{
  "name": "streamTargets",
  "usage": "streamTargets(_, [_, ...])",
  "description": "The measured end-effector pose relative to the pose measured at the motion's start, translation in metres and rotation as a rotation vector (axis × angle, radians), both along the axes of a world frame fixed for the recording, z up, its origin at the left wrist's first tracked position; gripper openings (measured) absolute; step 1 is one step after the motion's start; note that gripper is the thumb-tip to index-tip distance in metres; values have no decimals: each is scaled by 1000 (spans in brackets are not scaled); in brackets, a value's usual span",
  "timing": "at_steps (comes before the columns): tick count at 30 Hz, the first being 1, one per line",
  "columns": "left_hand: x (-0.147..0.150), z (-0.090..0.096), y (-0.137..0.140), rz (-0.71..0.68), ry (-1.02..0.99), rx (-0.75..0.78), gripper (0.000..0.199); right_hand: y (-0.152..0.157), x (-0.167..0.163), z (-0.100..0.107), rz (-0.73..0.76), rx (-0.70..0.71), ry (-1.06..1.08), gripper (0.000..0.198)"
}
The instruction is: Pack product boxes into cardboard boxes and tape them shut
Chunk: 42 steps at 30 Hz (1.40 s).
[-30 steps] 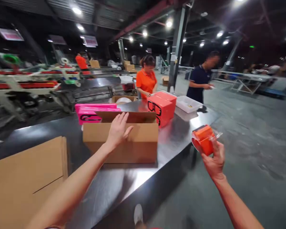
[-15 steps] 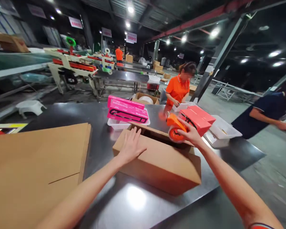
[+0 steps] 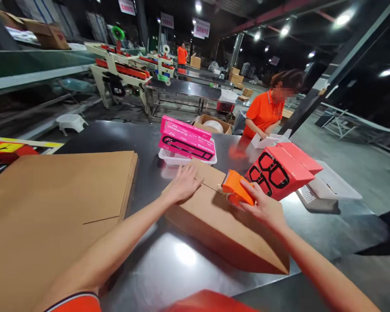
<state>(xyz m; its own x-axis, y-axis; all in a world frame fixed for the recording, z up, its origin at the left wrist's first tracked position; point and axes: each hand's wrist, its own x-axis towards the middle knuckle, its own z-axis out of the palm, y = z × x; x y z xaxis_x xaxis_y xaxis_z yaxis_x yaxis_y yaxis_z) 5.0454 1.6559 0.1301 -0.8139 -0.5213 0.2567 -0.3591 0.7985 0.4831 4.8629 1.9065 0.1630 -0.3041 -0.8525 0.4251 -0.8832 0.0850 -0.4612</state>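
A long brown cardboard box (image 3: 227,232) lies in front of me on the dark metal table (image 3: 143,260), its top flaps meeting at a seam. My left hand (image 3: 183,185) rests flat across the flaps near the box's left end, fingers outstretched. In my right hand (image 3: 263,206) is an orange tape dispenser (image 3: 238,187), gripped just above the seam. Whether its tape touches the cardboard is hard to make out. Right behind the box stand red boxes (image 3: 286,173) printed with black glasses-like outlines.
Flat cardboard sheets (image 3: 61,190) are stacked on the left. Pink boxes (image 3: 186,141) sit in a white basket (image 3: 172,158) behind the box; a white tray (image 3: 341,182) lies at right. Across the table a person in orange (image 3: 264,112) handles a white container (image 3: 269,139).
The box's open top flaps have come down and now meet. My right hand has brought the tape dispenser over the seam. The view has shifted, so the surroundings sit differently.
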Motion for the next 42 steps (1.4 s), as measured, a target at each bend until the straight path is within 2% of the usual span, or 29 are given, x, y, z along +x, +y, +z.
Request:
streamTargets(4, [-6,15,26,122,459,672,53,13,-8,-26,-3,-184,141,66])
streamTargets(7, [-26,23,53,74,436,1197,48,20,-13,-40,58,-290,170,71])
streamTargets(9, [-42,28,65,46,305,1344,49,21,-11,-43,89,-312,180,73])
streamTargets(12, [-62,33,70,24,64,1314,53,21,-7,-41,120,-346,204,73])
streamTargets(14, [-71,36,69,19,-18,1259,45,21,-6,-40,119,-355,233,71])
streamTargets(16, [-75,38,69,35,-35,1221,39,22,-6,-40,121,-345,265,70])
streamTargets(20, [-74,43,69,60,-54,1174,58,26,-7,-42,166,-338,305,70])
streamTargets(23, [-68,48,64,16,-78,1146,50,28,-8,-42,194,-332,306,70])
streamTargets(27, [-66,52,58,-115,-141,1105,24,29,-8,-41,207,-326,287,71])
streamTargets(29, [-71,52,57,-196,-144,1043,28,30,-9,-42,198,-331,281,72])
streamTargets(32, [-83,54,53,-453,-244,827,41,31,-11,-46,172,-325,277,74])
streamTargets(34, [-89,57,49,-571,-347,723,36,33,-13,-48,173,-319,272,74])
streamTargets(36, [-90,59,45,-596,-392,736,26,33,-14,-48,179,-314,262,74])
streamTargets(40, [-81,62,41,-561,-326,915,7,31,-13,-44,188,-326,259,75])
streamTargets(42, [-76,62,42,-523,-292,988,9,30,-12,-41,193,-349,276,76])
